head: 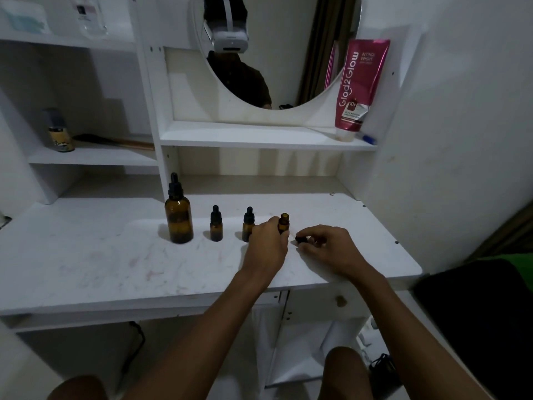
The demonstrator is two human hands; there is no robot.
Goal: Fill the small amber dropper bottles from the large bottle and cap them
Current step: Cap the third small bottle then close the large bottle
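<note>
A large amber bottle (pixel 178 219) with a black dropper cap stands on the white tabletop (pixel 115 264). To its right stand two small capped amber bottles (pixel 216 225) (pixel 248 223). My left hand (pixel 268 245) grips a third small amber bottle (pixel 283 220), upright and with its neck uncapped. Just to the right, my right hand (pixel 326 248) pinches its black dropper cap (pixel 301 239) low over the table; a thin pipette seems to run from it toward the bottle.
A round mirror (pixel 277 50) hangs above a shelf with a pink tube (pixel 360 85). A small jar (pixel 59 131) and a brush sit on the left shelf. A white wall closes in on the right; a dark object lies at the lower right.
</note>
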